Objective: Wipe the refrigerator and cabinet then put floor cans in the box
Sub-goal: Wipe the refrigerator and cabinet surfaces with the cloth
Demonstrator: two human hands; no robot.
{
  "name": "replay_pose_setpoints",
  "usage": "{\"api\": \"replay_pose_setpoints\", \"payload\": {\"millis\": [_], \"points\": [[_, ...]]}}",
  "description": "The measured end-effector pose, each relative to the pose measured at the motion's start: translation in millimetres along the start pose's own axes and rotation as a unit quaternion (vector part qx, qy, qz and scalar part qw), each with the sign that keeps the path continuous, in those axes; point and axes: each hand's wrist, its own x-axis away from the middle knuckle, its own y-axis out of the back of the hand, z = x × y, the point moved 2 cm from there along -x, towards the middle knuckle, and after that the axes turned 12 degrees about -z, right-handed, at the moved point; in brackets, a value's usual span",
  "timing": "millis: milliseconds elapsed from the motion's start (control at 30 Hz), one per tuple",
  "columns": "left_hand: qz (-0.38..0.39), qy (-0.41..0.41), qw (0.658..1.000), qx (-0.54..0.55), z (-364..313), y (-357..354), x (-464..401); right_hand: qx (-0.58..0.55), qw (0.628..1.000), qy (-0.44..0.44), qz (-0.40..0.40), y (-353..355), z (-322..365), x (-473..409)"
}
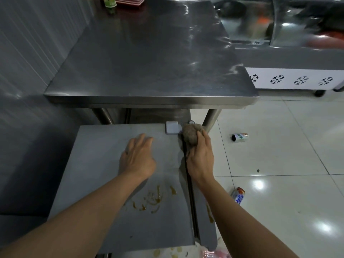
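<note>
My right hand (pixel 201 155) grips a crumpled brownish cloth (pixel 190 134) and presses it on the far right edge of a low grey refrigerator top (pixel 104 164), beside a white hinge block (pixel 172 127). My left hand (pixel 136 157) rests flat on that top with fingers spread. Brown sauce smears (pixel 154 199) mark the surface near me. Two cans lie on the white tile floor: a green and white can (pixel 240 137) to the right and a blue and red can (pixel 238 195) closer to me.
A stainless steel table (pixel 149 58) stands just beyond the refrigerator. A grey panel wall (pixel 28 53) runs along the left. A white counter with snowflake cut-outs (pixel 290 79) stands on wheels at the right rear. Red trays (pixel 130 0) sit at the table's far end.
</note>
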Motion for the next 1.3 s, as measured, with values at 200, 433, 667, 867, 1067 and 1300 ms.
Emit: {"api": "replay_pose_setpoints", "payload": {"millis": [200, 433, 667, 867, 1067, 1300], "points": [[-0.011, -0.004, 1.0, 0.011, 3, -1, -10, 0.094, 0.988, 0.058, 0.106, -24, 9, -41], [-0.017, -0.009, 0.999, 0.027, 3, 2, -12, 0.139, 0.974, 0.126, 0.127, -28, 11, -14], [-0.029, -0.017, 0.999, 0.033, 7, -1, -16, 0.223, 0.938, 0.211, 0.161, -53, 18, -54], [-0.021, -0.021, 0.999, 0.037, 8, -3, -15, 0.164, 0.93, 0.263, 0.196, -33, 15, -29], [0.009, -0.022, 0.999, 0.029, 10, -4, -6, 0.207, 0.913, 0.286, 0.205, -36, 13, -22], [0.021, -0.019, 0.999, 0.025, 10, -4, -1, 0.18, 0.932, 0.249, 0.19, -51, 26, -38]]}}
